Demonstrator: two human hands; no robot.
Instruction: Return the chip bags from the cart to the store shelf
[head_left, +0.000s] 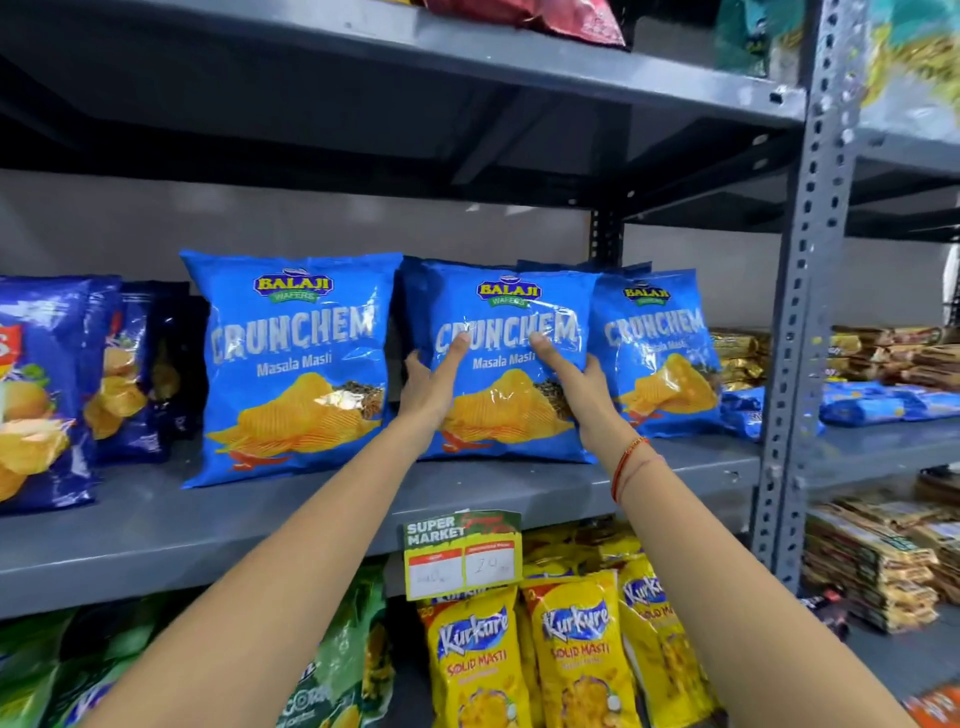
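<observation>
Three light-blue Crunchem chip bags stand upright on the grey middle shelf (311, 514). The middle bag (506, 306) is gripped by both hands. My left hand (434, 384) holds its left edge, thumb on the front and fingers behind. My right hand (582, 392) grips its right side, fingers wrapped behind the edge. The bag's bottom rests on or just above the shelf. The left bag (291, 364) stands free, and the right bag (660, 353) is partly tucked behind the middle one. The cart is out of view.
Dark blue chip bags (41, 389) crowd the shelf's left end. Yellow Kurkure bags (576, 654) and green bags (343, 670) fill the shelf below, behind a price tag (462, 553). A perforated steel upright (810, 312) separates a neighbouring rack of snack packets (883, 551).
</observation>
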